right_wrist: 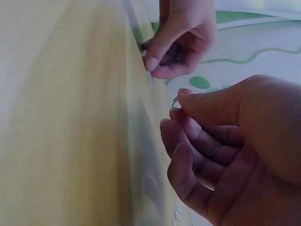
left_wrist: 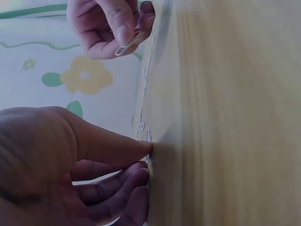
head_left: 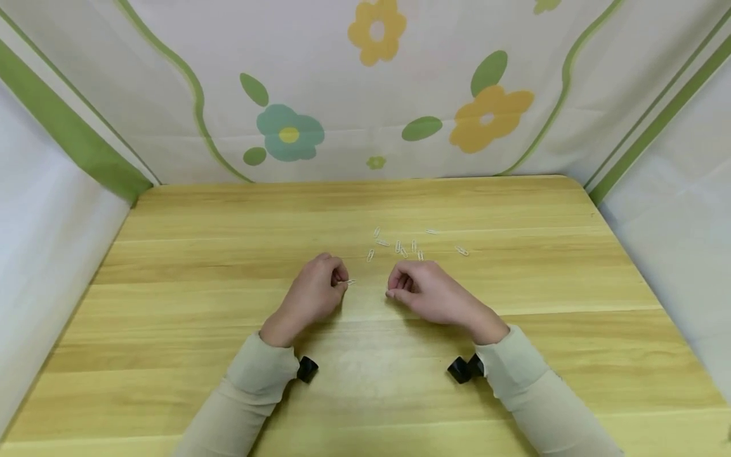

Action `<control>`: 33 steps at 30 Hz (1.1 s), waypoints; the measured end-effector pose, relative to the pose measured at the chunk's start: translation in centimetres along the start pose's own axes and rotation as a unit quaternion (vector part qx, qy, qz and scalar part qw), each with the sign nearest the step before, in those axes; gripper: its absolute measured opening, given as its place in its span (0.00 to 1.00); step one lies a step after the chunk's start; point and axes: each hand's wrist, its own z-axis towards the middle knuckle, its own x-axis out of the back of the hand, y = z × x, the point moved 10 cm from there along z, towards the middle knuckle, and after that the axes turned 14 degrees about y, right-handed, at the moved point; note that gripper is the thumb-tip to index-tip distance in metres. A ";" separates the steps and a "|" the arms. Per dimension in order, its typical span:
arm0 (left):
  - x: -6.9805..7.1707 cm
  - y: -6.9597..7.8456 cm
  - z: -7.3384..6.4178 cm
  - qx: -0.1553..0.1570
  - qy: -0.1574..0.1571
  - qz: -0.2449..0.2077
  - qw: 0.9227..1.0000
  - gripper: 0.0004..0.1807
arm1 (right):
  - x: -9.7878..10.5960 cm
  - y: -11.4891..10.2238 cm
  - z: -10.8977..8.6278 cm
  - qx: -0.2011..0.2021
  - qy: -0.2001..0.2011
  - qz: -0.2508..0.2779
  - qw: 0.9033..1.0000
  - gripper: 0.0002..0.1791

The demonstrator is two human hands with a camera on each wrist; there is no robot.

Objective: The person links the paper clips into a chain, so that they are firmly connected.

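White cloth (head_left: 337, 82), printed with green leaves (head_left: 489, 71), orange flowers (head_left: 378, 47) and one teal flower (head_left: 290, 133), hangs behind and to both sides of a light wood-grained counter (head_left: 183, 273). Two pale sleeves (head_left: 245, 387) reach in from the near edge. Past their cuffs, the hands are apart from each other over the middle of the counter, facing one another across a gap. Thumb and fingertip of the left hand (head_left: 316, 289) pinch one item, and the right hand (head_left: 431, 292) does likewise, its other fingers bent beneath. Small black devices (head_left: 307, 369) sit at the inner side of each wrist. Smallest are the white clips: the left paper clip (head_left: 351, 282) pokes out of its grip toward the opposite hand, while the right paper clip (left_wrist: 124, 48), mostly hidden from above, shows its loop in the left wrist view. Beyond the hands, nine loose paper clips (head_left: 398, 246) lie scattered on the counter, several close together, one just past the right knuckles and another farther off to the right.
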 end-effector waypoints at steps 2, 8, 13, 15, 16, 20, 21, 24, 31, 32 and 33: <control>-0.1 0.0 0.1 0.006 -0.011 0.003 1.000 0.04 | 0.4 0.0 0.2 -0.004 0.007 0.007 1.000 0.04; -0.5 -0.2 0.1 0.020 -0.030 0.012 0.999 0.06 | 1.3 0.0 0.5 -0.022 0.028 0.016 0.999 0.03; -0.5 -0.1 0.0 0.028 -0.032 -0.021 0.999 0.03 | 2.3 0.0 0.9 -0.042 0.048 0.063 0.996 0.02; -0.4 0.0 0.0 0.045 -0.031 -0.070 0.996 0.03 | 2.6 -0.1 1.0 -0.049 0.055 0.094 0.993 0.03; -0.3 0.1 0.0 0.057 -0.031 -0.104 0.992 0.03 | 2.8 -0.2 1.1 -0.051 0.058 0.107 0.991 0.02; 0.5 1.1 -0.1 0.099 -0.028 -0.252 0.962 0.05 | 3.7 -0.8 1.3 -0.053 0.072 0.141 0.986 0.03; 0.8 1.5 -0.1 0.104 -0.027 -0.281 0.954 0.05 | 3.9 -1.0 1.3 -0.053 0.075 0.148 0.985 0.03; 1.5 2.7 0.0 0.106 -0.020 -0.333 0.937 0.06 | 4.5 -1.5 1.4 -0.051 0.084 0.166 0.981 0.04; 2.7 4.4 0.2 0.106 0.014 -0.387 0.916 0.11 | 5.8 -2.3 1.7 -0.055 0.109 0.188 0.975 0.05; 2.8 4.6 0.3 0.104 0.017 -0.394 0.913 0.12 | 5.9 -2.3 1.7 -0.055 0.111 0.190 0.974 0.05; 2.9 4.8 0.3 0.102 0.020 -0.400 0.910 0.14 | 6.0 -2.3 1.7 -0.058 0.114 0.192 0.973 0.05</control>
